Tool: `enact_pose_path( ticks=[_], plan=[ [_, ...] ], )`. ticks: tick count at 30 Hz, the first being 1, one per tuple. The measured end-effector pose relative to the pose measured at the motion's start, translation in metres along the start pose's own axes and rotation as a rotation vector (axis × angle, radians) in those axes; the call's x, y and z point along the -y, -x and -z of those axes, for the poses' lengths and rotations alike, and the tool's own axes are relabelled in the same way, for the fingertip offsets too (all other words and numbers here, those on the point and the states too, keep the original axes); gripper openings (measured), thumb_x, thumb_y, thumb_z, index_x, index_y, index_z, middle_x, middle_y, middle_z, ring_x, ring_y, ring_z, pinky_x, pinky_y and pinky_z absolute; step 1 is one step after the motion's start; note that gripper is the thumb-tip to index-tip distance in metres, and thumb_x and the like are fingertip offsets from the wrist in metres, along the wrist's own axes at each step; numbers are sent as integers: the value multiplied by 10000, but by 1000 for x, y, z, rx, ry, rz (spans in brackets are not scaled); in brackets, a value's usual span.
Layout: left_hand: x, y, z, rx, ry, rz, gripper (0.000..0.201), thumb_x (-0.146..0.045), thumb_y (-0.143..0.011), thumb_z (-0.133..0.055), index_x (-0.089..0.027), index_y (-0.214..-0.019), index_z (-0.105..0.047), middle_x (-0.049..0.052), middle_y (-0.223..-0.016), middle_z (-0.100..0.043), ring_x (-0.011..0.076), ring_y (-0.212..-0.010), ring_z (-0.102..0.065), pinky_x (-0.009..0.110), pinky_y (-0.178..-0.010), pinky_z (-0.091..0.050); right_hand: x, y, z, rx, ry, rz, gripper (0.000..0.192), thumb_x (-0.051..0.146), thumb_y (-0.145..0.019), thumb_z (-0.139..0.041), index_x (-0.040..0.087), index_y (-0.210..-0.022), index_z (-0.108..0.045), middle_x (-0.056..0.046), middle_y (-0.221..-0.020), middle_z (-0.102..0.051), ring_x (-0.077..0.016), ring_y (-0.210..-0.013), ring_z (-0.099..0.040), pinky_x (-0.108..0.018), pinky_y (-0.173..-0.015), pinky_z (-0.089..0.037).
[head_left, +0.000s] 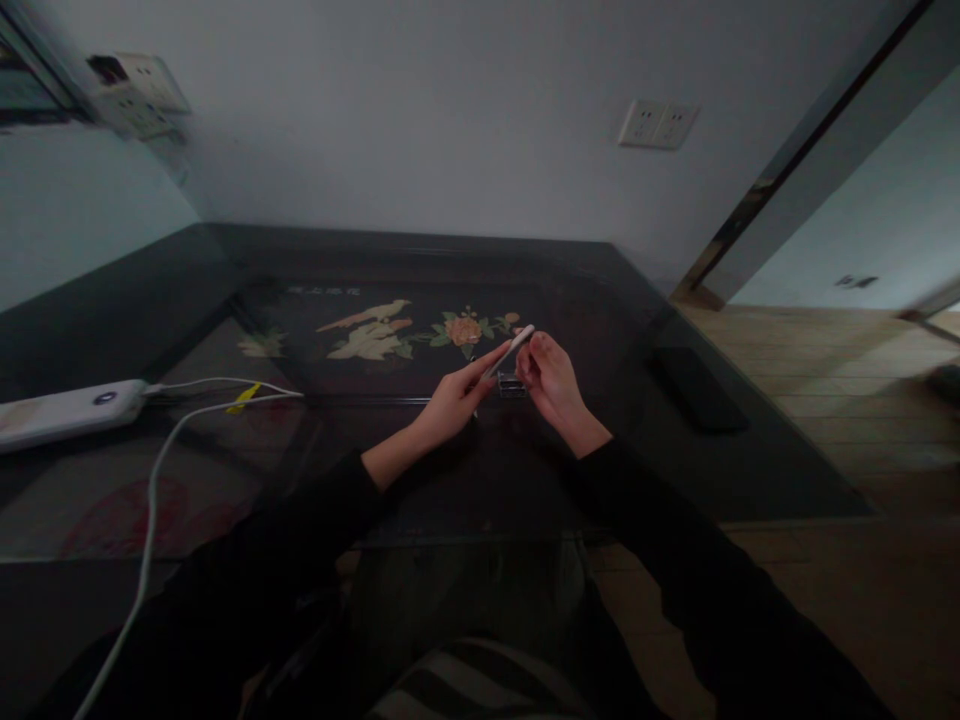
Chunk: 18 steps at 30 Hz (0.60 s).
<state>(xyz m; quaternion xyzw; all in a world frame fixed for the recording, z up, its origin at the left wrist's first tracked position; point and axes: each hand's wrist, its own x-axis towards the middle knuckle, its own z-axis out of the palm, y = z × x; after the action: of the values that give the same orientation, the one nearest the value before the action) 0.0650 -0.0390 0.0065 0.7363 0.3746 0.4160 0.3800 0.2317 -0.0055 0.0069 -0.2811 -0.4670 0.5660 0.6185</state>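
My left hand [454, 397] is closed around a thin, pale object [516, 346], which tilts up to the right and shows its narrow side. Whether it is a flat piece or a stick, I cannot tell. Close to its upper end, my right hand [553, 378] has its fingers curled and thumb drawn in; anything between them is too small to make out. Between and just below the hands is a small shiny, clear or metallic piece [512, 386]. A short dark, thin bit pokes out by the left fingers, its kind unclear.
The dark glossy table [480, 480] bears a bird-and-flower picture [375, 335]. A black phone-like slab [699, 390] lies at right. On the left is a white power strip [75, 412], its white cable [154, 490] running toward the front with a yellow tag [244, 398]. Wall sockets [658, 124] are behind.
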Motion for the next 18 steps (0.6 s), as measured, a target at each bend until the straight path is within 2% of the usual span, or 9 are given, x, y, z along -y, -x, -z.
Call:
enact_pose_path(
  ticks=[5, 11, 18],
  plan=[
    [5, -3, 4, -24, -4, 29, 554, -210, -942, -486, -163, -1491, -427, 40, -838, -684, 97, -563, -370, 232, -575, -347, 2, 1, -2, 18, 35, -7, 435, 586, -741, -741, 234, -724, -486, 88, -517, -459, -68, -432, -332, -247, -426, -248],
    [8, -3, 3, -45, 6, 44, 557, -205, -935, -491, -162, -1488, -431, -7, -689, -618, 94, -531, -305, 214, -527, -287, 2, 0, -1, 15, 45, -5, 441, 594, -720, -753, 234, -742, -499, 91, -511, -462, -69, -429, -327, -248, -427, -243],
    [-2, 1, -3, -18, 62, 52, 568, -180, -931, -492, -164, -1494, -420, 20, -786, -658, 87, -537, -330, 219, -537, -329, 2, -1, 1, 9, 28, 5, 416, 570, -722, -765, 223, -739, -536, 85, -523, -472, -65, -440, -338, -242, -434, -251]
  ],
)
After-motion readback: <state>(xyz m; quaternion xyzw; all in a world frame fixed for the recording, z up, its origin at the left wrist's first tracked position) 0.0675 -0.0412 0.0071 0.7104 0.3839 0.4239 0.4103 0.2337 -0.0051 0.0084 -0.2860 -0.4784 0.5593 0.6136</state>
